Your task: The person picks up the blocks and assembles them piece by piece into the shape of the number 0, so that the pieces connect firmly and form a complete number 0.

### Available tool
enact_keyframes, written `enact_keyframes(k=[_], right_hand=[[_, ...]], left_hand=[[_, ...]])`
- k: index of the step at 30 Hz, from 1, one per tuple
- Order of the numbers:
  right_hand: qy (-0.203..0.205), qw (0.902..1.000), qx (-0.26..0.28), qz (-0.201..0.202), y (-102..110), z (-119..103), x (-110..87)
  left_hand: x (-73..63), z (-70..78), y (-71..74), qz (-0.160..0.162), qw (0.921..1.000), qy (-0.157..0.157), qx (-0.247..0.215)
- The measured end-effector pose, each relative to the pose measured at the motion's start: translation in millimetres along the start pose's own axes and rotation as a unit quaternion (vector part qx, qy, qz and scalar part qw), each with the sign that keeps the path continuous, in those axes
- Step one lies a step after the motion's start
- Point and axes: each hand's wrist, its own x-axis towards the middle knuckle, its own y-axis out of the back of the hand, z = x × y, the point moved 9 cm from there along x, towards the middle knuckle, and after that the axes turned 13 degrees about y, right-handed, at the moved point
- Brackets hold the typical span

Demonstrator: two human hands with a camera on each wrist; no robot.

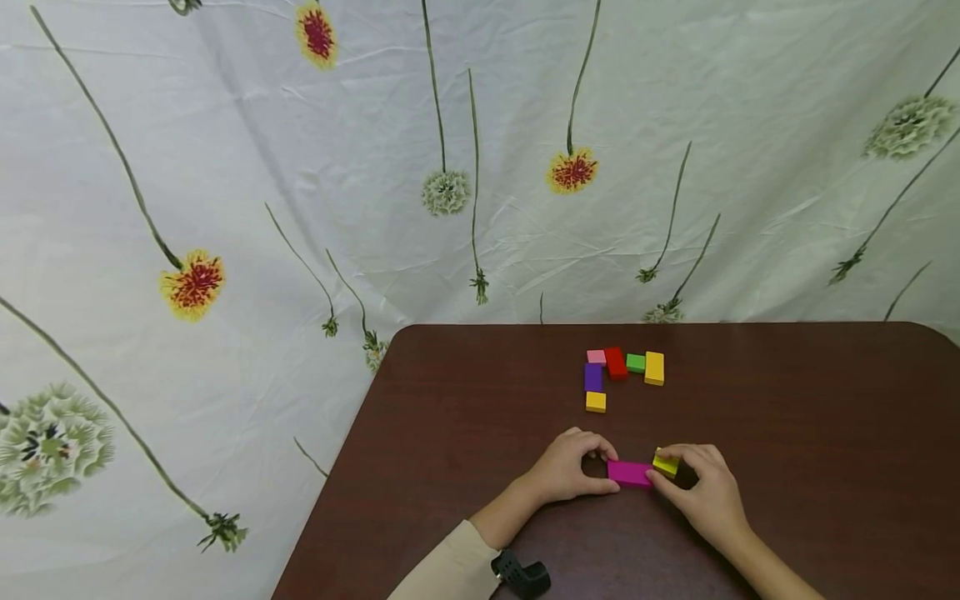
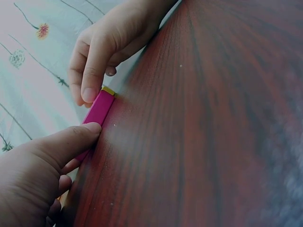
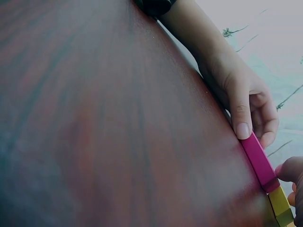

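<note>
A magenta rectangular block lies on the dark wooden table, with a small yellow block against its right end. My left hand pinches the magenta block's left end between thumb and fingers. From the other side, my right hand has its index finger at the far side of the yellow block and its thumb by the seam between the two. In the right wrist view the yellow block continues the line of the magenta block.
Farther back, several blocks form a bent row: yellow, purple, pink, red, green and a larger yellow one. Behind the table hangs a flowered white cloth. A black band circles the left wrist.
</note>
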Motion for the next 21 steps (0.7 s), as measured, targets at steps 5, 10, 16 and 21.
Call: enact_keyframes(k=[5,10,16,21], right_hand=[[-0.002,1.0000,-0.003,-0.003,0,0,-0.1],[-0.011,0.9999,-0.007,-0.010,-2,3,-2.1],[-0.016,0.9998,-0.009,-0.013,-3,3,-3.4],[-0.016,0.9998,-0.009,-0.012,-4,2,-3.0]], left_hand=[[-0.1,-0.4,0.4,0.002,1.0000,0.002,-0.002],[0.4,-3.5,1.6,0.003,0.9998,0.013,-0.015],[11.1,-23.7,24.8,0.079,0.9933,0.077,-0.037],[26.7,-44.4,41.4,0.131,0.9823,0.129,-0.033]])
